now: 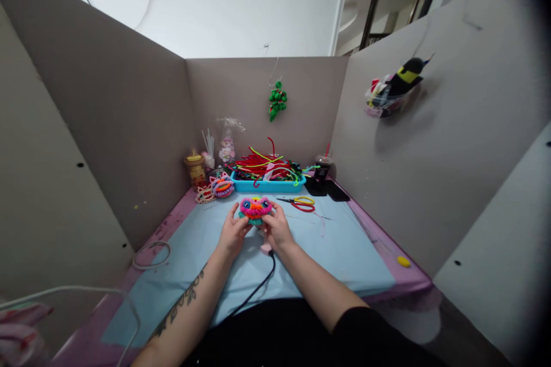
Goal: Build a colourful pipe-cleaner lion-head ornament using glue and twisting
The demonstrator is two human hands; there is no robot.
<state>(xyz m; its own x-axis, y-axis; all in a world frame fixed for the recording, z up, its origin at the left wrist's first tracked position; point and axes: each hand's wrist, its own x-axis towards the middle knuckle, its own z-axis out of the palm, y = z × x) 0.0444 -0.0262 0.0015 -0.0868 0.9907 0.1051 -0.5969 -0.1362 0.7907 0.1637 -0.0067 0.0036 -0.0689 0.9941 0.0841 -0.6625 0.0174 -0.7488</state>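
Note:
A fuzzy pink, orange and teal pipe-cleaner figure (255, 209) is held just above the light blue mat (336, 252), near the middle of the desk. My left hand (233, 233) grips its left side with curled fingers. Its right side is pinched by my right hand (278, 229), fingers closed on it. A black cable (258, 287) runs from under my right hand toward me.
A blue tray (267, 185) heaped with coloured pipe cleaners stands at the back. Red and yellow scissors (301, 203) lie right of the figure. Finished fuzzy figures (220, 186) and jars (195, 167) sit back left. A black phone (336, 190), a cup (322, 167) and grey partition walls surround the desk.

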